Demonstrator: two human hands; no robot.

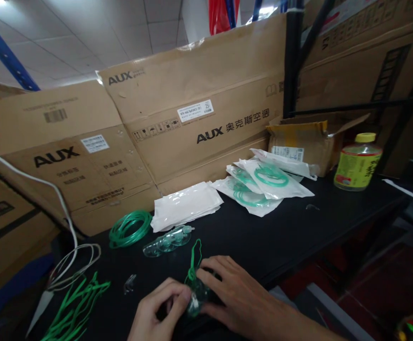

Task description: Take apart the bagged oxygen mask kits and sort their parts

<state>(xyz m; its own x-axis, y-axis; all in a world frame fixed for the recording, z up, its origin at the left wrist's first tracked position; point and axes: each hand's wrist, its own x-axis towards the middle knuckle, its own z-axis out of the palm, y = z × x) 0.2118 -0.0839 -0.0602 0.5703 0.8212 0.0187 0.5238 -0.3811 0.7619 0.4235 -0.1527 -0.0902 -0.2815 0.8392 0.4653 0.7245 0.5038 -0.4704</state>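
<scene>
Near the table's front edge, both my hands hold a clear green-tinted oxygen mask (196, 299). My left hand (159, 307) pinches its left side between thumb and fingers. From the right, my right hand (233, 291) curls over the mask, fingers on top and thumb below. A green elastic strap (193, 265) runs up from the mask in a loop. Just behind lie nested clear masks (168, 242) with a connector at one end. Loose green straps (78, 308) are heaped at the left, with small metal strips (130, 284) between them and my left hand.
Coiled green tubing (130, 229) lies by a stack of white pouches (187, 206). Pouches with tubing inside (270, 182) are piled farther right. A yellow-labelled bottle (357, 166) and an open carton (306, 142) stand back right. Large AUX cardboard (206, 94) walls the rear; a white cable (62, 199) hangs left.
</scene>
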